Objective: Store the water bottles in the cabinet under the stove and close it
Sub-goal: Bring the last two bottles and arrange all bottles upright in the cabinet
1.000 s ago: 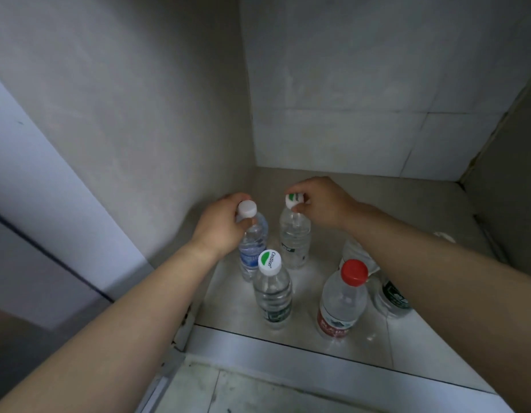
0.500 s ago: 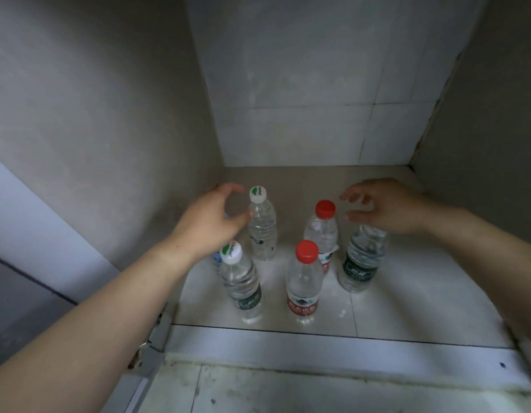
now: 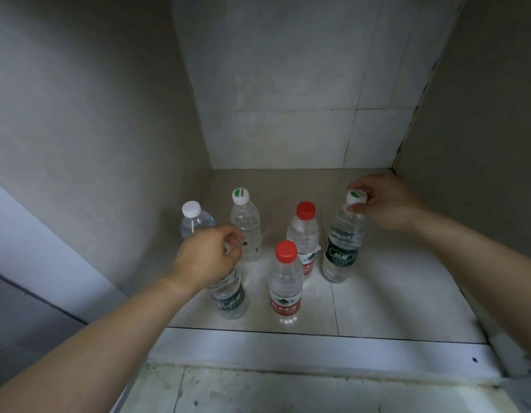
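Several clear water bottles stand upright on the tiled cabinet floor [image 3: 392,293]. My left hand [image 3: 206,257] is closed over the cap of the front-left green-label bottle [image 3: 228,293]. My right hand [image 3: 383,201] pinches the white-and-green cap of the right green-label bottle [image 3: 343,248]. Standing free are a white-cap bottle [image 3: 192,217] by the left wall, a white-and-green-cap bottle [image 3: 246,228], a red-cap bottle at the back [image 3: 304,228] and a red-cap bottle in front [image 3: 285,290].
The cabinet has a grey left wall [image 3: 94,129], a tiled back wall [image 3: 288,99] and a right wall [image 3: 481,114]. A white sill [image 3: 318,350] runs along the front edge. The cabinet door [image 3: 26,248] stands open at the left.
Both hands were open above the bottles; now my left hand has closed on the front-left bottle's cap and my right hand has closed on the right bottle's cap. The view shifted slightly.
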Tool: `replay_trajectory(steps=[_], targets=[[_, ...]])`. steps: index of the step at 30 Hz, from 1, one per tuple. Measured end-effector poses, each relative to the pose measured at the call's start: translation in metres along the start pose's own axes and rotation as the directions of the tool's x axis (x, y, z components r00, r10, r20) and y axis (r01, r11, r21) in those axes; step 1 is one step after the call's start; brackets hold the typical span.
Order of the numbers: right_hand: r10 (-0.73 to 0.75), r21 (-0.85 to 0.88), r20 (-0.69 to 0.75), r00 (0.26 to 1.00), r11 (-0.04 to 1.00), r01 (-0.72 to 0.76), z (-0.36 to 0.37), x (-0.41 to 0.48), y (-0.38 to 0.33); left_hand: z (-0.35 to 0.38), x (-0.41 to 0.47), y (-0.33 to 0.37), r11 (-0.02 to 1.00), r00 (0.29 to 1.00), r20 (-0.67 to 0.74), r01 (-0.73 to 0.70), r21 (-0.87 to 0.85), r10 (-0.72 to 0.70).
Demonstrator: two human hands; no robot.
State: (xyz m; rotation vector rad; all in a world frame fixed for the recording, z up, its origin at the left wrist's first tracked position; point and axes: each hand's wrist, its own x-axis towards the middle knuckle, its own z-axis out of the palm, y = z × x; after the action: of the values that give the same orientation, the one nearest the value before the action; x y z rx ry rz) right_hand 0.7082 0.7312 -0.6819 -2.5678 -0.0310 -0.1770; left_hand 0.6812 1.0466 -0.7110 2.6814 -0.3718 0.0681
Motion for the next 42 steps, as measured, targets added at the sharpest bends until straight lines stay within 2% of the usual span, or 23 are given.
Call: replay_trajectory(steps=[2, 7, 12, 14, 18, 21, 23, 25, 27, 28, 32, 36, 42], targets=[[-0.007, 0.078, -0.04, 0.999, 0.997, 0.01, 0.003, 0.01, -0.004, 0.004, 0.001, 0.003, 1.0, 0.998, -0.059, -0.023, -0.007, 0.023], [-0.074, 0.104, -0.053, 0.996, 0.991, 0.079, 0.018, 0.034, -0.011, 0.01, 0.004, 0.004, 0.999, 0.986, -0.165, -0.03, -0.029, 0.025], [-0.023, 0.307, -0.093, 0.995, 0.95, 0.051, 0.053, 0.057, -0.012, 0.011, -0.002, 0.003, 0.998, 0.973, -0.221, -0.065, -0.014, 0.061], [-0.012, 0.332, -0.126, 0.992, 0.942, 0.054, 0.059, 0.061, -0.011, 0.011, -0.002, 0.004, 0.997, 0.972, -0.225, -0.074, -0.004, 0.071], [-0.039, 0.305, -0.102, 0.994, 0.95, 0.068, 0.052, 0.054, -0.008, 0.011, -0.002, 0.004, 0.997, 0.979, -0.188, -0.08, 0.012, 0.081], [-0.18, 0.164, -0.16, 0.971, 0.965, 0.206, 0.036, 0.04, -0.013, 0.01, -0.002, 0.004, 0.997, 0.982, -0.171, -0.081, 0.017, 0.082], [-0.24, 0.161, -0.163, 0.957, 0.95, 0.266, 0.029, 0.028, -0.02, 0.01, -0.001, 0.005, 0.997, 0.985, -0.154, -0.082, 0.011, 0.082], [-0.22, 0.254, -0.012, 0.976, 0.943, 0.215, 0.03, 0.012, -0.029, 0.009, -0.001, 0.005, 0.996, 0.988, -0.131, -0.087, 0.006, 0.087], [-0.193, 0.25, 0.169, 0.966, 0.957, 0.148, 0.038, 0.001, -0.032, 0.008, -0.001, 0.004, 0.995, 0.988, -0.116, -0.097, 0.01, 0.098], [-0.194, 0.249, 0.211, 0.958, 0.959, 0.139, 0.043, -0.002, -0.031, 0.008, -0.001, 0.003, 0.995, 0.988, -0.114, -0.1, 0.016, 0.102], [-0.192, 0.302, 0.157, 0.969, 0.943, 0.138, 0.048, -0.01, -0.028, 0.007, -0.002, 0.001, 0.992, 0.986, -0.12, -0.114, 0.049, 0.119], [-0.173, 0.206, 0.085, 0.981, 0.967, 0.152, 0.039, -0.028, -0.015, 0.007, -0.002, -0.001, 0.993, 0.99, -0.086, -0.103, 0.057, 0.108], [-0.143, 0.082, 0.073, 0.987, 0.987, 0.137, 0.004, -0.047, 0.003, 0.005, 0.0, 0.001, 0.995, 0.995, -0.024, -0.096, 0.03, 0.097]])
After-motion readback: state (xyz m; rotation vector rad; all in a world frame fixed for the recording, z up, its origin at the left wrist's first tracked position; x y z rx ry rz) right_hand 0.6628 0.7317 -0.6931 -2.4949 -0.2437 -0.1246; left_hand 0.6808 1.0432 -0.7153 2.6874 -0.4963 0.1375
